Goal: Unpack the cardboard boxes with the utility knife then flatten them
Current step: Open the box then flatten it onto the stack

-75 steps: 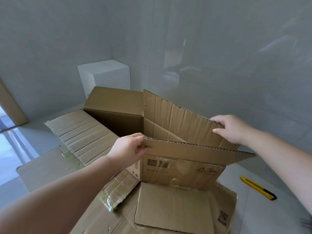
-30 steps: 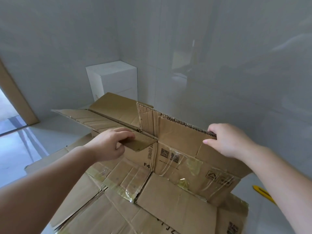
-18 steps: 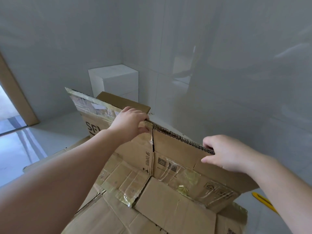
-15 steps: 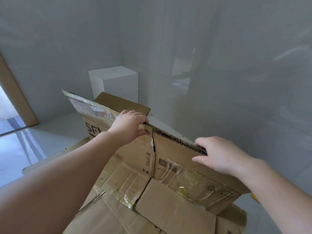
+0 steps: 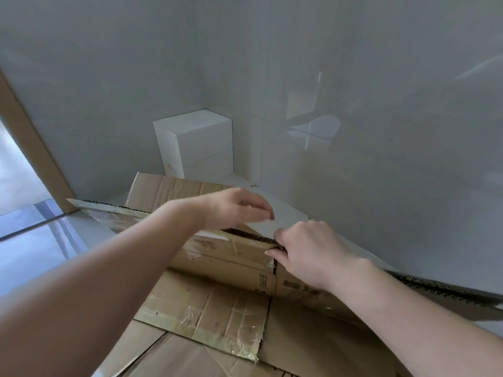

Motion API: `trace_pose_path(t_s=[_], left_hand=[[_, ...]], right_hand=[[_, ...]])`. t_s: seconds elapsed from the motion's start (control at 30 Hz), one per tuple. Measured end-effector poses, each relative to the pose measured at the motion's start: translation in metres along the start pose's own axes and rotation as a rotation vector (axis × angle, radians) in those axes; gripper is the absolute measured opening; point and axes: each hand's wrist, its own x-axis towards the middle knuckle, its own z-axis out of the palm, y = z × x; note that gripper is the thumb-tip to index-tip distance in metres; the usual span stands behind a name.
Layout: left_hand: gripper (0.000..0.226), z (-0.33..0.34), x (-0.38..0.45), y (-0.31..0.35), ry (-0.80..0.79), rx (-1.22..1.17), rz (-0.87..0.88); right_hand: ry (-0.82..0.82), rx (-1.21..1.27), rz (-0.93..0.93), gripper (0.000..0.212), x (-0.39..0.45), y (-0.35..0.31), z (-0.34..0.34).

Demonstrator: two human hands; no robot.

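Note:
A brown taped cardboard box [image 5: 226, 257] stands collapsed almost flat on its edge, its corrugated top rim running from far left to the right edge of the view. My right hand [image 5: 307, 251] grips that top rim at the middle seam, fingers curled over it. Just above the rim, my left hand [image 5: 236, 210] hovers to the left of the right hand, fingers loosely bent with nothing in them. The utility knife is out of view.
Flattened cardboard sheets [image 5: 206, 308] with tape strips lie on the floor under the box. A white box [image 5: 198, 142] stands in the room's corner behind it. Glossy walls [image 5: 381, 131] close in on the right, and a wooden door frame [image 5: 30, 148] is at left.
The box has gone from open to nearly flat. My right hand slid left along the rim to the seam. My left hand let go of the rim and lifted above it.

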Motion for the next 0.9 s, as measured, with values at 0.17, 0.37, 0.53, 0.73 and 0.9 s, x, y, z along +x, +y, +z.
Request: trace_pose_path(t_s=[0.17,0.37,0.53,0.73,0.9], left_hand=[[0.047,-0.018,0.044,-0.030,0.104,0.525,-0.206],[0.061,-0.023,0.051,-0.058,0.082,0.506,-0.379],[0.062,-0.026,0.024,-0.045,0.136,0.342,-0.336],[0.078,-0.042,-0.021,-0.008,-0.202,0.242,-0.207],[0.012,-0.023,-0.018,-0.011,-0.076,0.656,-0.001]], right_hand=[[-0.026,-0.055,-0.050,0.032,-0.006,-0.006,-0.002],[-0.042,-0.095,-0.106,0.033,-0.015,-0.009,0.004],[-0.026,-0.059,-0.075,0.034,-0.012,-0.006,0.003],[0.009,-0.024,0.028,0.035,0.004,0.005,-0.004],[-0.029,0.052,0.129,0.044,0.011,0.016,0.000]])
